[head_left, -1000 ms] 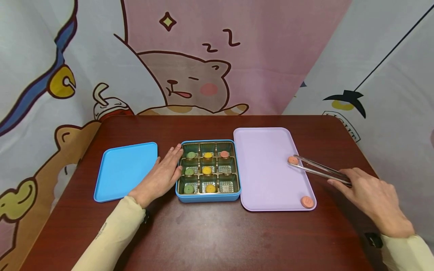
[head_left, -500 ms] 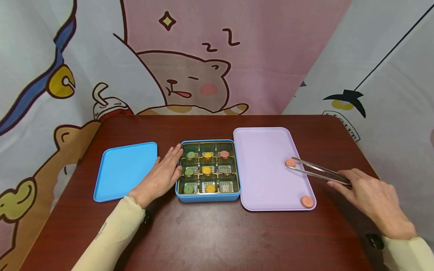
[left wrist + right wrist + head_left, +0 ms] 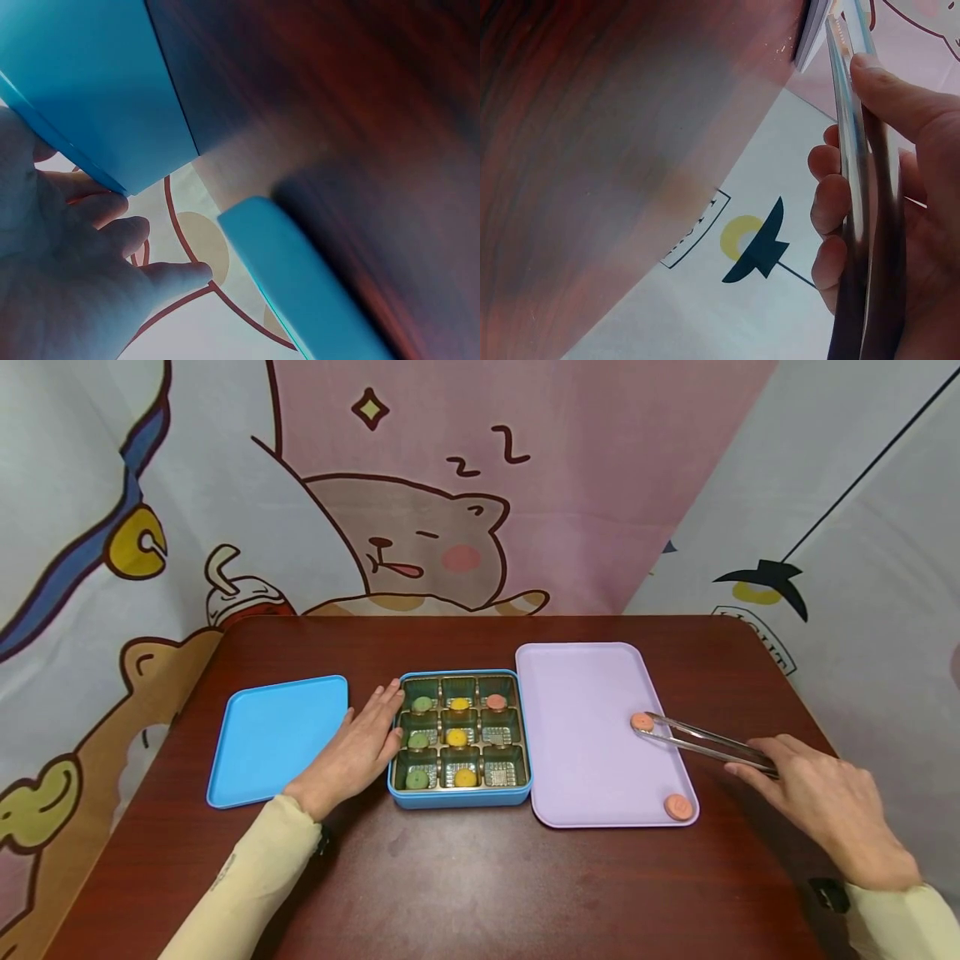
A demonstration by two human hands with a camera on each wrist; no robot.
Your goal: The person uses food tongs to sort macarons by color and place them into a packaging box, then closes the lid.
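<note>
My left hand (image 3: 356, 743) rests its straight fingers along the left rim of a blue box (image 3: 459, 799); in the left wrist view the fingers lie against the box's blue wall (image 3: 90, 90). A gold insert splits the box into several compartments. Green discs fill its left column, yellow discs its middle one, and a pink disc (image 3: 497, 702) sits at the back right. My right hand (image 3: 821, 802) grips metal tongs (image 3: 712, 739), also seen along the palm in the right wrist view. Their tips are on either side of a peach-coloured disc (image 3: 642, 721) at the lilac tray's right side.
The lilac tray (image 3: 585, 743) stands against the box's right side, with a second peach disc (image 3: 678, 807) in its front right corner. A blue lid (image 3: 273, 743) lies left of the left hand. A patterned curtain hangs behind the brown table (image 3: 465, 885).
The tongs' tips and the peach disc between them have shifted slightly left and towards me on the tray. My left hand has stayed on the box.
</note>
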